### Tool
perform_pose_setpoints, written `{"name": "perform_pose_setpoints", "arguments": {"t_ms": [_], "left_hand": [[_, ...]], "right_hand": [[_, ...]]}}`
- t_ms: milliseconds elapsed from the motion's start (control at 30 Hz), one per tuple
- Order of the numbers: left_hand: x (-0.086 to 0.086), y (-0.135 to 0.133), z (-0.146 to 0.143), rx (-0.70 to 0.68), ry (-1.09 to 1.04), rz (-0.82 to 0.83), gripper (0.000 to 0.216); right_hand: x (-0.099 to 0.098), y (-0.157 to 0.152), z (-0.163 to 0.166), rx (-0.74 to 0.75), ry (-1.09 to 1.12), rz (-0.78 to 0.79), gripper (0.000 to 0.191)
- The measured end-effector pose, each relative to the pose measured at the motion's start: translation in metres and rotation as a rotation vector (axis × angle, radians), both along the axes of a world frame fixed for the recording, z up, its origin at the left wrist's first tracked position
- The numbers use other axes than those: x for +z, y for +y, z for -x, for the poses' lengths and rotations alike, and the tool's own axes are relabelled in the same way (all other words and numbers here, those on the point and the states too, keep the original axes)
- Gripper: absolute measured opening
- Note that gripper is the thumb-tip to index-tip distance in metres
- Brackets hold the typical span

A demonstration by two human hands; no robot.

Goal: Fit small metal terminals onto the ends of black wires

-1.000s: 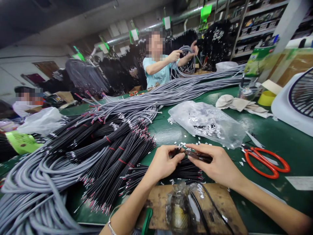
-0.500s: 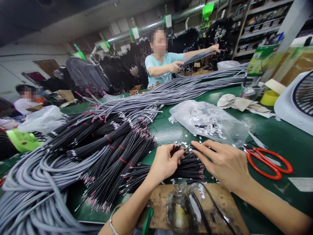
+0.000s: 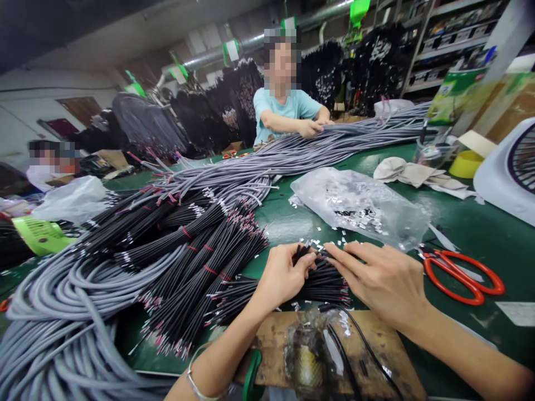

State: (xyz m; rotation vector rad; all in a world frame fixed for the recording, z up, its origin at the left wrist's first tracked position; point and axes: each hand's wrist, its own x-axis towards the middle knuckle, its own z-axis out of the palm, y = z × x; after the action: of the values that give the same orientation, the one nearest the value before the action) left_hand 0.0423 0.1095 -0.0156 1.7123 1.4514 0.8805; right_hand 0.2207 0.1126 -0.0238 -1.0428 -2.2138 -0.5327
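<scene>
Head view, risk: the black wires [image 3: 330, 284] at lower centre could slip and fan out over the tabletop [image 3: 480, 234], since only a pinch holds them (scissors [image 3: 463, 273] lie near, at the right).
Left hand [image 3: 282, 275]: closed, pinching the wire ends.
Right hand [image 3: 384, 278]: open, fingers laid flat on the bundle.

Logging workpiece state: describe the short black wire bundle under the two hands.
The bundle of short thin black wires lies flat on the green table, fanned slightly, with pale stripped tips at its right end. The left hand pinches a few wires near the top; the right hand rests on it with fingers extended. Small silvery bits lie scattered around it.
</scene>
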Motion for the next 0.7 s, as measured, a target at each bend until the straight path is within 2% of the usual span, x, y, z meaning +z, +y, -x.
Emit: {"name": "perform_pose_setpoints", "arguments": {"t_ms": [433, 567, 700], "left_hand": [[0.0028, -0.0024, -0.0003, -0.009, 0.087, -0.048, 0.026], [0.0038, -0.0024, -0.0017, -0.020, 0.089, -0.060, 0.023], [0.0027, -0.0017, -0.0031, -0.030, 0.055, -0.015, 0.021]], "right_hand": [[0.0004, 0.0001, -0.0011, 0.018, -0.038, -0.056, 0.022], [-0.0015, -0.0002, -0.0010, 0.035, -0.045, 0.017, 0.021], [-0.0020, 0.0037, -0.0012, 0.014, 0.122, 0.186, 0.022]]}}
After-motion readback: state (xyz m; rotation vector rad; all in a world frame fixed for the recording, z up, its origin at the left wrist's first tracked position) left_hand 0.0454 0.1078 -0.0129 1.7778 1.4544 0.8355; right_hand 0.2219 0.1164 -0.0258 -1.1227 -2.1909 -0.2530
